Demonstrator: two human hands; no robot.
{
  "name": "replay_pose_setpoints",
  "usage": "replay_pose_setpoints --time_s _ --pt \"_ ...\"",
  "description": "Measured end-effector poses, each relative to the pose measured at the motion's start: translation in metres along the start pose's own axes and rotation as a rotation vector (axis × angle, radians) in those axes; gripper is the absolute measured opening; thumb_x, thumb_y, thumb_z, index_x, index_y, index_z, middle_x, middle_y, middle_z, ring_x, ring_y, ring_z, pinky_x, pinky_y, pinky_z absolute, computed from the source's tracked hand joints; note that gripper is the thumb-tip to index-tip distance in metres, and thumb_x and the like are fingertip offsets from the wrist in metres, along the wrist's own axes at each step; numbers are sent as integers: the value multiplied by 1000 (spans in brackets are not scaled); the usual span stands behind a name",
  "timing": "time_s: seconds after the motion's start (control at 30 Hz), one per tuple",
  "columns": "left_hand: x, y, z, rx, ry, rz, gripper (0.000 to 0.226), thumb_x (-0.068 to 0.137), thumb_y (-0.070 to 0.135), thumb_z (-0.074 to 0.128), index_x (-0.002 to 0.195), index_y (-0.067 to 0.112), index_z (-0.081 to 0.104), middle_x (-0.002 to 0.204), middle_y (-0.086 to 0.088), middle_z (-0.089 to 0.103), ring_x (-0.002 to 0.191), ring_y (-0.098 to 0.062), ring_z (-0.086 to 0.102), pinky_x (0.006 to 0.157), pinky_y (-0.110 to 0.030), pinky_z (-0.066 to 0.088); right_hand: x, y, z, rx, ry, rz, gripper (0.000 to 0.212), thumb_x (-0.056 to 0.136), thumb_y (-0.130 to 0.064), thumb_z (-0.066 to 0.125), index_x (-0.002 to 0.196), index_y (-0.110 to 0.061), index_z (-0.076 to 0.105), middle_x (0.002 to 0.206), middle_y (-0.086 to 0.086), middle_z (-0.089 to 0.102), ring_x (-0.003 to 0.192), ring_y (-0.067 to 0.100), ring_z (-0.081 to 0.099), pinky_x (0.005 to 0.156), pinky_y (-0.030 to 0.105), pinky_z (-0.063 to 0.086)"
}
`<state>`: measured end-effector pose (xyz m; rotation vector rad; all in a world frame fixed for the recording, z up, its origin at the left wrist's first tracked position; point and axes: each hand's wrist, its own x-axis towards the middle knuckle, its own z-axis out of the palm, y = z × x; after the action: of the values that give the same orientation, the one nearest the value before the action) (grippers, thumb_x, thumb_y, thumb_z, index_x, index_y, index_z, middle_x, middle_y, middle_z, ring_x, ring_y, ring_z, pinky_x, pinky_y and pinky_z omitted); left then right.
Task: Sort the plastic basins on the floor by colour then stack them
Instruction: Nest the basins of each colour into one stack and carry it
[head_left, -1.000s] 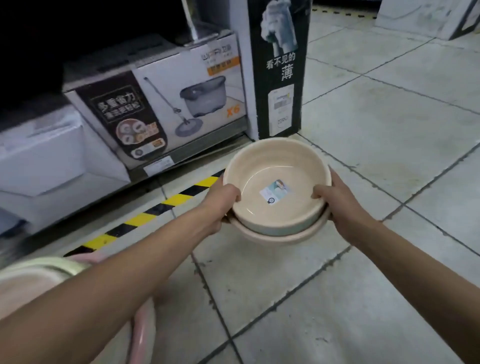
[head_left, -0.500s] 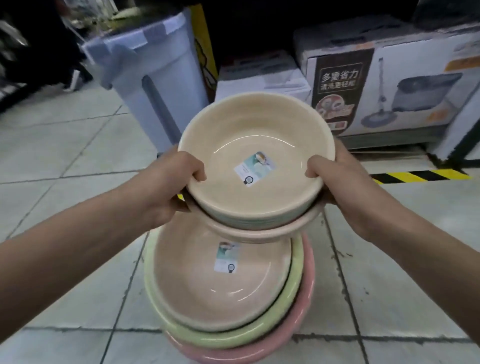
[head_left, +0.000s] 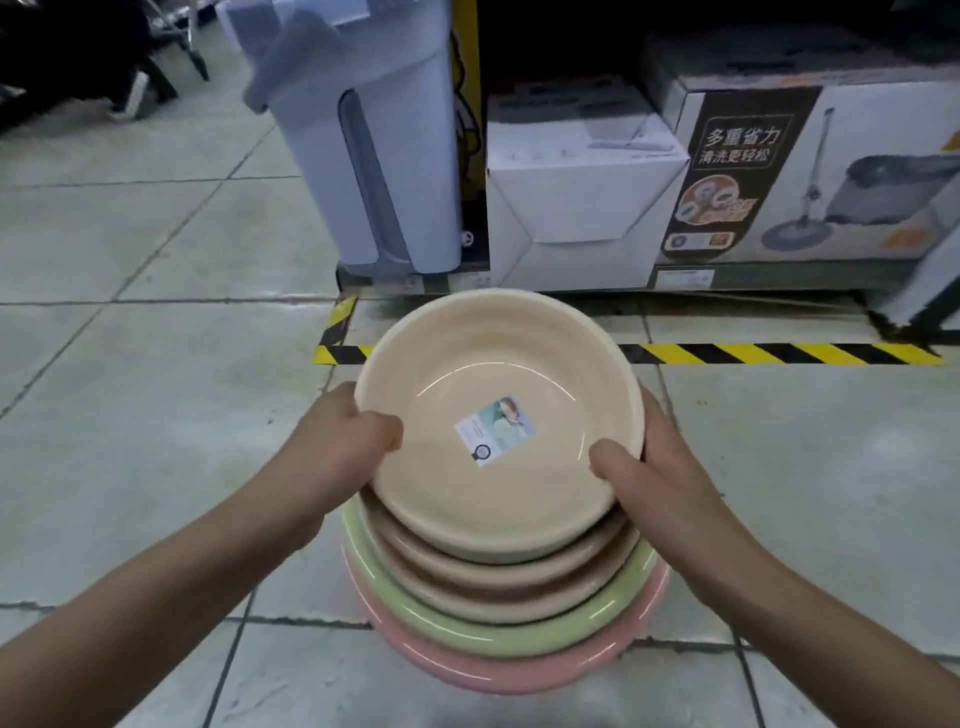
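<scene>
A beige basin (head_left: 467, 364) with a small label inside sits on top of a pile on the floor. My left hand (head_left: 340, 441) grips its left rim, thumb inside. My right hand (head_left: 657, 470) grips the right rim the same way. Nested right under it is another beige basin (head_left: 498, 569), and below that a third beige one (head_left: 519, 605). These rest in a green basin (head_left: 483, 636), which lies in a pink basin (head_left: 498, 670) at the bottom. Whether the top basins have settled fully into the pile I cannot tell.
A shelf base runs along the back with a tall grey-white bin (head_left: 374, 156), a white carton (head_left: 576, 197) and a mop-bucket box (head_left: 815, 171). Yellow-black hazard tape (head_left: 779, 354) marks the tiled floor in front of it.
I turned left from the mop boxes and carried the beige basins over the green and pink pile. They have come down into the beige basin lying there.
</scene>
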<state>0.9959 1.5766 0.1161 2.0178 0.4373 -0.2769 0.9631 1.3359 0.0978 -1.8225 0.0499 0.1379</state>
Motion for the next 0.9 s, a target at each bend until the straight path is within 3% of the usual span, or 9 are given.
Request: replay_pose_setpoints --time_s 0.07,0.13,0.2,0.33,0.47,0.6,0.77,0.83,0.9 --pt "3 -7 0 40 18 20 52 54 25 51 104 16 63 96 -5 68 85 -24 63 67 -32 47 -4 3 7 -26 27 16 61 72 -29 49 123 -63 45 109 -39 59 106 -13 55 87 20 47" --pt "9 -12 1 54 41 23 53 54 27 52 105 20 63 99 -3 68 91 -26 64 73 -37 53 -6 1 12 -62 56 16 56 73 -29 50 111 -69 43 103 -45 56 100 -20 52 77 5 43" --pt "17 -15 3 74 51 38 50 54 29 52 101 20 65 102 -7 66 90 -28 65 72 -39 54 -8 -1 14 -134 90 30 55 75 -28 54 102 -73 38 100 -47 53 98 -22 50 70 4 42" --pt "28 -22 8 104 56 42 40 51 31 52 86 17 63 103 -19 63 90 -37 63 72 -43 54 -8 6 20 -319 128 66 63 68 -38 53 125 -61 37 110 -27 57 111 5 52 92 34 47" --pt "28 -27 9 136 98 67 18 53 33 51 68 25 56 102 -19 57 91 -43 61 79 -50 54 -5 13 21 -503 151 113 86 61 -56 43 144 -38 31 121 -12 55 122 20 43 113 48 27" --pt "22 -23 10 173 84 31 20 59 33 48 77 27 54 115 0 35 106 -34 54 95 -47 49 -6 16 17 -528 135 124 77 66 -52 44 142 -41 34 125 -27 37 145 13 17 118 48 20" --pt "26 -17 11 210 41 -12 55 55 28 47 107 19 61 153 1 27 136 -33 35 106 -50 39 0 31 22 -413 136 153 90 60 -54 41 146 -29 32 145 -6 41 141 19 31 111 55 34" --pt "28 -17 13 94 8 -38 57 59 23 50 116 17 58 146 -8 40 121 -31 50 88 -42 49 2 35 24 -347 171 155 90 59 -53 42 146 -30 31 146 -4 41 140 21 34 111 55 34" --pt "29 -20 16 -18 -26 -26 41 75 8 54 114 18 55 107 -6 60 86 -19 59 62 -29 44 3 37 24 -311 180 147 89 58 -52 42 145 -31 32 146 -4 41 141 22 34 112 54 34"
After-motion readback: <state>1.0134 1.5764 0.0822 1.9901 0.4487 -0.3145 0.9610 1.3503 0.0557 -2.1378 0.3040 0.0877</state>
